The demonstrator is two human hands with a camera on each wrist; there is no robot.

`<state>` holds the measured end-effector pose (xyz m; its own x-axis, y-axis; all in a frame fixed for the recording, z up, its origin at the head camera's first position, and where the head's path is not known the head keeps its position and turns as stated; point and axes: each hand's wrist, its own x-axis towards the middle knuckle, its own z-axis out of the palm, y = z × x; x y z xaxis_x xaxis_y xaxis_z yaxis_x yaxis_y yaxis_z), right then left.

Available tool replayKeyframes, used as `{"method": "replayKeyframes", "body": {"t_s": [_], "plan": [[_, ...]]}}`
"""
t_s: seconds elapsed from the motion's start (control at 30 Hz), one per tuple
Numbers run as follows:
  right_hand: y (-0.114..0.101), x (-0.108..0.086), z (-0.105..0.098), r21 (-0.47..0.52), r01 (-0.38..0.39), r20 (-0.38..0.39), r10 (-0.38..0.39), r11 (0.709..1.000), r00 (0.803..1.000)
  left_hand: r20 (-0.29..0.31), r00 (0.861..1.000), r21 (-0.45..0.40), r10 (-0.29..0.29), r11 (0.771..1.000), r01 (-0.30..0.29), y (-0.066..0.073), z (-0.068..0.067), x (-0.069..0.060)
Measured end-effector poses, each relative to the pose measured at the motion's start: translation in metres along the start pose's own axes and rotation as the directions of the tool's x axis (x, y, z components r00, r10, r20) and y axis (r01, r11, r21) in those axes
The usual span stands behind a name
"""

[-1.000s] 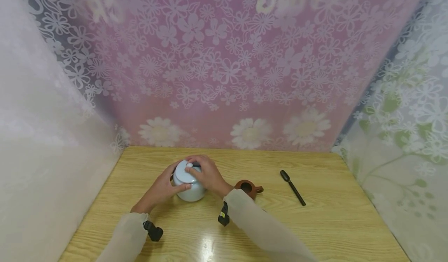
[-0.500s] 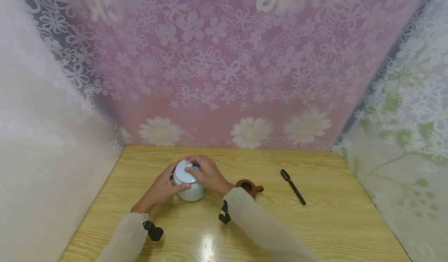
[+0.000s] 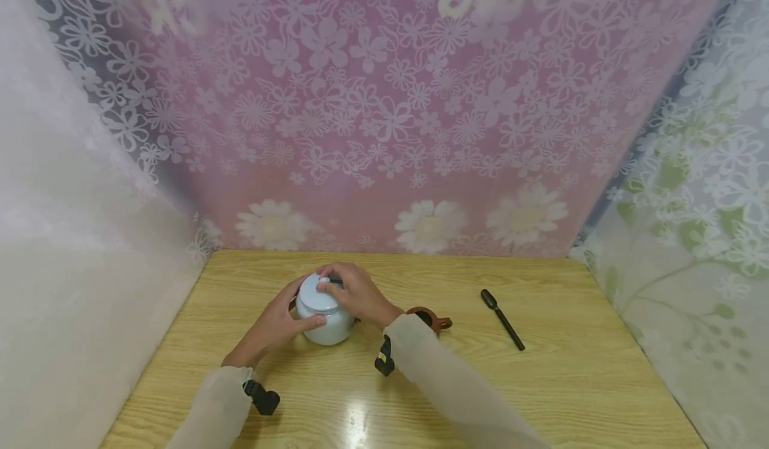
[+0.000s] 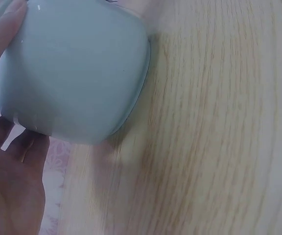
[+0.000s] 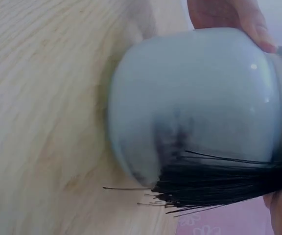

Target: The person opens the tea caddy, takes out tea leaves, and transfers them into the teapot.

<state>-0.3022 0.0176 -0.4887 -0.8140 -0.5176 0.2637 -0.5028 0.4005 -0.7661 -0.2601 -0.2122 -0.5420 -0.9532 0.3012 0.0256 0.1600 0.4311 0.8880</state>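
Note:
A pale blue-white lidded jar (image 3: 329, 333) stands on the wooden table, left of the middle in the head view. My left hand (image 3: 273, 327) holds its body from the left, thumb across the front; the left wrist view shows the smooth jar wall (image 4: 77, 68) close up. On top is a round lid (image 3: 311, 297) with a small white knob. My right hand (image 3: 360, 297) pinches the lid at this knob. A black tassel (image 5: 214, 186) hangs beside the jar in the right wrist view. Whether the lid is lifted off the rim, I cannot tell.
Right of the jar, a small brown clay pot (image 3: 444, 323) with a dark opening is partly behind my right sleeve. Farther right lies a dark spoon-like tool (image 3: 503, 319). Floral cloth (image 3: 420, 135) closes off the back and both sides of the wooden table (image 3: 541, 395).
My right hand has shifted very slightly up, still at the lid's knob. The left hand keeps its hold on the jar, and my right sleeve covers a little more of the clay pot.

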Motion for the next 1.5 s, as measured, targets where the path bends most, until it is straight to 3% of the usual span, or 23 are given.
{"method": "replayKeyframes", "body": {"t_s": [0.17, 0.33, 0.57, 0.77, 1.03, 1.2, 1.5], "plan": [[-0.005, 0.006, -0.013, 0.002, 0.037, -0.050, -0.037, 0.999, 0.998, 0.010, 0.999, -0.013, 0.052, 0.999, -0.052, 0.000, 0.004, 0.003], [-0.002, 0.000, -0.013, -0.034, 0.078, 0.032, -0.077, 0.996, 0.997, 0.018, 0.999, -0.028, 0.050, 0.998, -0.050, 0.000, 0.006, 0.000], [0.008, -0.007, -0.006, 0.021, 0.122, -0.053, -0.121, 0.992, 0.991, 0.022, 0.997, -0.053, 0.074, 0.996, -0.072, 0.002, 0.005, -0.003], [0.014, -0.010, -0.001, 0.068, 0.110, -0.085, -0.105, 0.992, 0.991, 0.012, 0.998, -0.047, 0.066, 0.997, -0.066, 0.005, 0.003, -0.003], [0.017, -0.012, 0.003, -0.015, 0.165, -0.146, -0.166, 0.986, 0.975, 0.005, 0.997, -0.062, 0.073, 0.995, -0.072, -0.001, 0.006, -0.002], [0.013, -0.015, 0.003, -0.018, 0.185, -0.183, -0.185, 0.983, 0.965, 0.003, 0.999, -0.072, 0.053, 0.996, -0.053, -0.003, 0.007, -0.002], [0.002, -0.022, -0.003, -0.026, 0.172, -0.171, -0.173, 0.985, 0.970, -0.008, 0.998, -0.038, 0.063, 0.997, -0.063, -0.009, 0.004, -0.001]]}}
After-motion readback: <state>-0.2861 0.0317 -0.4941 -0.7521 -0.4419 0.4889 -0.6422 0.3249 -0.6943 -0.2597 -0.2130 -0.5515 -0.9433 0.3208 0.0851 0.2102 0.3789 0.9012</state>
